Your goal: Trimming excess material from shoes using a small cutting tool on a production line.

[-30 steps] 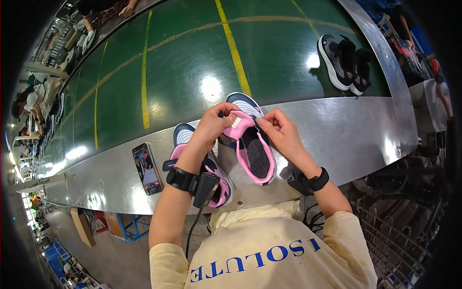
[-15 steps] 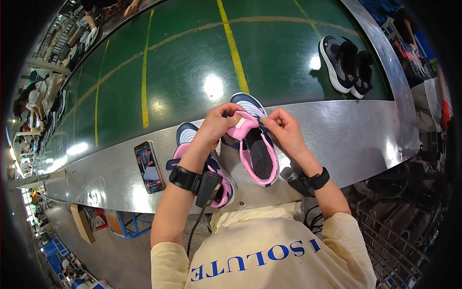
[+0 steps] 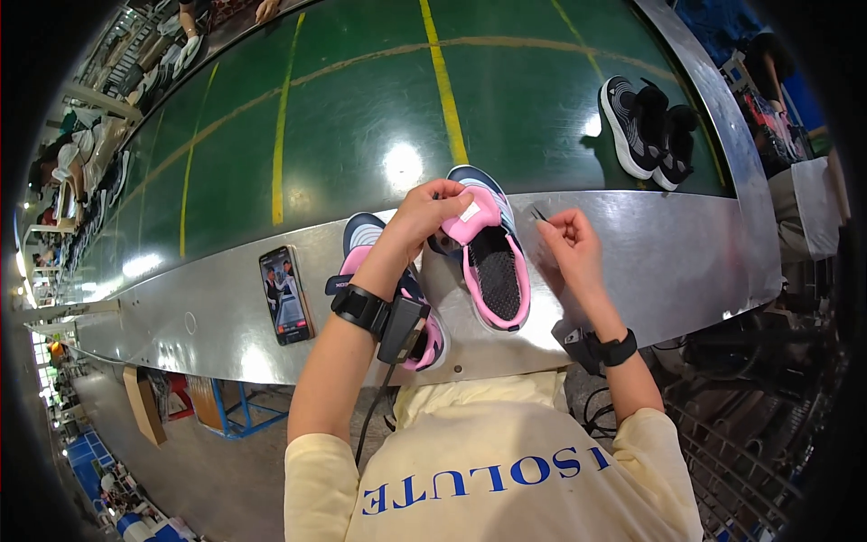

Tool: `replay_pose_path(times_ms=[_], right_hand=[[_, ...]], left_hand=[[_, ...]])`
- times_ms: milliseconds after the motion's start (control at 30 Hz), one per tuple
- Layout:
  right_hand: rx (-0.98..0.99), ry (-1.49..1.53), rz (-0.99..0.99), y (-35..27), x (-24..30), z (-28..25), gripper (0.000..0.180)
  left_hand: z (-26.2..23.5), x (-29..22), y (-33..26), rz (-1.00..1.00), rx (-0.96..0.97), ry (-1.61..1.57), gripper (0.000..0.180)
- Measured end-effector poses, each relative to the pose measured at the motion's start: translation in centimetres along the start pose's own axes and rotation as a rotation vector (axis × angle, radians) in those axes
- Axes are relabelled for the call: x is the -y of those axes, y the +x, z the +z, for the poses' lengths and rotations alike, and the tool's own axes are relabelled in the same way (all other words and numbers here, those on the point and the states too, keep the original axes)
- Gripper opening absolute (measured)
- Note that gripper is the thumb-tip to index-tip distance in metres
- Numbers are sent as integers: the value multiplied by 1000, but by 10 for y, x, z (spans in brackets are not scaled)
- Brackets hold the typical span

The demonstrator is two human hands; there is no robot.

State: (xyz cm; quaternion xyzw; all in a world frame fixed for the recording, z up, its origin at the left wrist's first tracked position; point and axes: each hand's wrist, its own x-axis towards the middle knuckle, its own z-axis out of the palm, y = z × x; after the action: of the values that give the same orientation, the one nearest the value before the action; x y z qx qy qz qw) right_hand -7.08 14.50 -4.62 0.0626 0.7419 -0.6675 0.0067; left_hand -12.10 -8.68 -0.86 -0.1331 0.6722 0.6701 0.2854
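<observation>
We saw the left hand (image 3: 432, 210) just above frame centre, fingers curled shut around the pink tongue of a pink-and-navy shoe (image 3: 488, 257), pinching it near a small white label. That shoe lay sole-down on the metal worktable (image 3: 668, 262), toe toward the top of the frame, opening facing the camera, dark insole visible. It sat at frame centre, toe end reaching over the edge of the green conveyor belt (image 3: 361, 117).

The right hand (image 3: 571, 248) was just right of the shoe, apart from it, fingers bent inward, thumb and forefinger pinched on something thin and dark; we could not tell what it was. Both wrists wore black bands; the left one carried a small black device with a cable hanging toward the bottom of the frame.

A second matching shoe (image 3: 390, 289) lay left of centre, partly under the left forearm, touching or nearly touching the first; we could not tell which. A smartphone (image 3: 285, 294) lay screen-up at left centre on the table, well apart from the shoes. A pair of dark shoes (image 3: 646, 134) sat on the belt in the upper right. Yellow lines ran across the belt. The cream shirt filled the bottom centre. Another person's hands showed at the top left edge, small and blurred.
</observation>
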Motion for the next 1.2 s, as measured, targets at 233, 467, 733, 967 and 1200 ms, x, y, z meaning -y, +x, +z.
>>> replay_pose_path(times_ms=[233,467,733,967,1200], right_hand=[[53,-682,-38,-17,3,-25,26],[66,-612,-503,-48,69,-9,42],[852,-1144,-656,-100,108,65,71],[906,-604,-310,-20,93,92,44],[163,477,431,142,174,110,40]], left_hand=[[2,6,-1,516,-130,368,42],[0,-8,-96,1223,-444,641,54],[-30,113,-124,876,-941,69,35],[-24,167,-108,734,-818,-180,29],[-31,159,-107,721,-865,30,27]])
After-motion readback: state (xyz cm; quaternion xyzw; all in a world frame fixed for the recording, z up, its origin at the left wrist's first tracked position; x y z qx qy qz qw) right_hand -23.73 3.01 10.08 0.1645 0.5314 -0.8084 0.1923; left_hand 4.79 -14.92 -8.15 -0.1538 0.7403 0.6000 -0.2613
